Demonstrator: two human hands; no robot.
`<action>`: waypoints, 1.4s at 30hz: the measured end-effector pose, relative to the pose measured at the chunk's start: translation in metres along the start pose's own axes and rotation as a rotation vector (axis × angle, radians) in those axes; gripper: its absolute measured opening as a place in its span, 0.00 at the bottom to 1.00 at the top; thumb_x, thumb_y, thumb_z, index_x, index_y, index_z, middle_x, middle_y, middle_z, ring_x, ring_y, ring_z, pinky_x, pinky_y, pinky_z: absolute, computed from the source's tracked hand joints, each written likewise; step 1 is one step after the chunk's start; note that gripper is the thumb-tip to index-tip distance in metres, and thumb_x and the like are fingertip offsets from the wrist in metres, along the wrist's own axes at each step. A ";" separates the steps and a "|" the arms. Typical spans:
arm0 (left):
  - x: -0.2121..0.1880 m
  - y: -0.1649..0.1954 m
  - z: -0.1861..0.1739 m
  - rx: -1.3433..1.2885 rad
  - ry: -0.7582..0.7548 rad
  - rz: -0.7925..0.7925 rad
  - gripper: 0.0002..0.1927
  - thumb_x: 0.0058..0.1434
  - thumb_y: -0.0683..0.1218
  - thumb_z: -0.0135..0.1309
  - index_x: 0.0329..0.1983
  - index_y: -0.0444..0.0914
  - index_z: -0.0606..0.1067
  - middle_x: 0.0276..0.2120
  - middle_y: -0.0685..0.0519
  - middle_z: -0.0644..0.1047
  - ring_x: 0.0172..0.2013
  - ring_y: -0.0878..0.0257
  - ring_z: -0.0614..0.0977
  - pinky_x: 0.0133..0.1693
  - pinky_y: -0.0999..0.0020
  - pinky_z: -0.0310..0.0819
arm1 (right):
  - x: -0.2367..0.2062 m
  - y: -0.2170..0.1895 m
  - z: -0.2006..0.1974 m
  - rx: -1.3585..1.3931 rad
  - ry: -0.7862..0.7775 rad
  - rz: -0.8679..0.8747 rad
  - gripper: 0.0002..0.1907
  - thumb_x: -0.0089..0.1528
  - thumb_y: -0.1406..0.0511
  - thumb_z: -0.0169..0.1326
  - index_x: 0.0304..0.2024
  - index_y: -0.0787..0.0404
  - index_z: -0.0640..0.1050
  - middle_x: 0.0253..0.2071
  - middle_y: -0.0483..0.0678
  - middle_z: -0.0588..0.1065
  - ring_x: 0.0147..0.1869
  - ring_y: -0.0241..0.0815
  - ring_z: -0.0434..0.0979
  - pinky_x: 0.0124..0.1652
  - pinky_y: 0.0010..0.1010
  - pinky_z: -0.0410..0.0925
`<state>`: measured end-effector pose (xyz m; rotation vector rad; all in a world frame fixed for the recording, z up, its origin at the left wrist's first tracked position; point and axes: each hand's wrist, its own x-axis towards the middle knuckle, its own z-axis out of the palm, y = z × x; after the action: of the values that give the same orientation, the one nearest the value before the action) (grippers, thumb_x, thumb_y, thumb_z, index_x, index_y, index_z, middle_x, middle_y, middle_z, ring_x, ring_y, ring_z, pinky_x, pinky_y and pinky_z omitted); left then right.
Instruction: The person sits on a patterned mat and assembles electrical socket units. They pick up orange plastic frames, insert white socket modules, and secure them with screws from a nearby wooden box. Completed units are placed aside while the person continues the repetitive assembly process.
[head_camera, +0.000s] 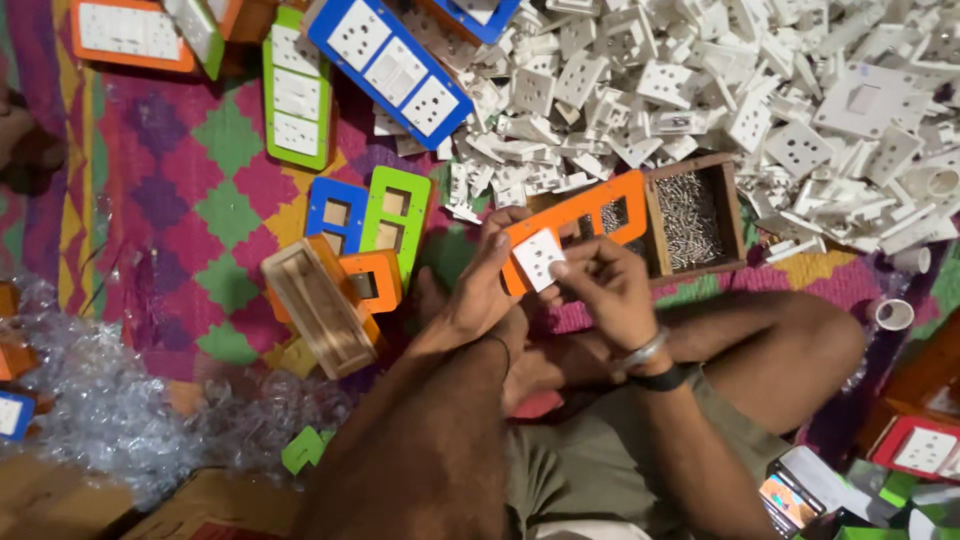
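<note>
My left hand (478, 290) grips the near end of a long orange switch-board frame (590, 215) with rectangular cut-outs. My right hand (605, 285) pinches a small white socket module (538, 258) and holds it against the frame's nearest opening. Both hands meet over my crossed legs. The frame's far end rests above a wooden box of small metal screws (690, 218).
A large heap of white socket modules (700, 90) fills the top right. Blue (390, 65), green (295, 95) and orange filled plates lie on the patterned mat at the top left. Empty coloured frames (370, 215) and a wooden box (320, 305) sit to the left. Bubble wrap (90, 400) lies lower left.
</note>
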<state>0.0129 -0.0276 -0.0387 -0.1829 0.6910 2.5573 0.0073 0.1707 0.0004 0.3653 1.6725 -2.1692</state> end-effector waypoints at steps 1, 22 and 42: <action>-0.001 -0.003 0.000 0.025 0.009 -0.007 0.24 0.80 0.54 0.43 0.73 0.40 0.56 0.62 0.44 0.68 0.60 0.53 0.73 0.58 0.51 0.73 | -0.002 0.008 0.002 0.015 -0.025 -0.005 0.08 0.64 0.69 0.60 0.43 0.67 0.77 0.31 0.50 0.81 0.33 0.37 0.83 0.33 0.25 0.75; 0.016 0.004 0.020 0.003 0.289 -0.058 0.25 0.66 0.39 0.46 0.66 0.27 0.66 0.60 0.38 0.74 0.60 0.44 0.77 0.60 0.43 0.75 | 0.039 0.000 -0.116 -1.372 0.349 -0.442 0.07 0.57 0.64 0.64 0.33 0.61 0.80 0.33 0.55 0.76 0.34 0.60 0.77 0.33 0.48 0.70; 0.018 0.002 0.024 0.171 0.178 0.022 0.23 0.72 0.41 0.49 0.68 0.27 0.67 0.61 0.39 0.76 0.60 0.52 0.78 0.61 0.60 0.74 | -0.008 0.027 -0.014 -0.065 -0.040 -0.166 0.08 0.64 0.75 0.61 0.45 0.71 0.81 0.37 0.52 0.82 0.36 0.38 0.83 0.36 0.27 0.77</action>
<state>-0.0037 -0.0099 -0.0212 -0.3501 0.9791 2.5072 0.0263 0.1795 -0.0236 0.1687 1.8039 -2.2154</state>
